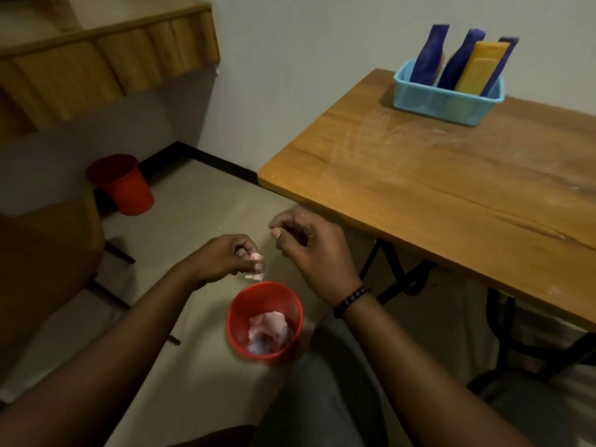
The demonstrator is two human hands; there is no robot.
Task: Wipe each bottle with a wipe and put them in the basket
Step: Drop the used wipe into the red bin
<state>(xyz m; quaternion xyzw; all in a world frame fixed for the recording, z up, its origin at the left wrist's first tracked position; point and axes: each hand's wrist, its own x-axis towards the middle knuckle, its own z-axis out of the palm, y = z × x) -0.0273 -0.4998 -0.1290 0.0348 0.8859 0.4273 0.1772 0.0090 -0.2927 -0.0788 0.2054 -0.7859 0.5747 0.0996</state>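
Above the red bin (pixel 264 321), the left hand (pixel 222 258) pinches a soft, light wipe (pixel 256 267). Right hand (pixel 309 243) is curled, holding nothing. Bottles (pixel 430 54) stand in the blue basket (pixel 446 101) on the table (pixel 435 182).

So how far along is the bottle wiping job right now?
Nearly finished, it seems. The bottles already stand in the blue basket on the table, with none left outside it. In hand: the left hand pinches a used wipe above the red bin. Left: dropping it in.
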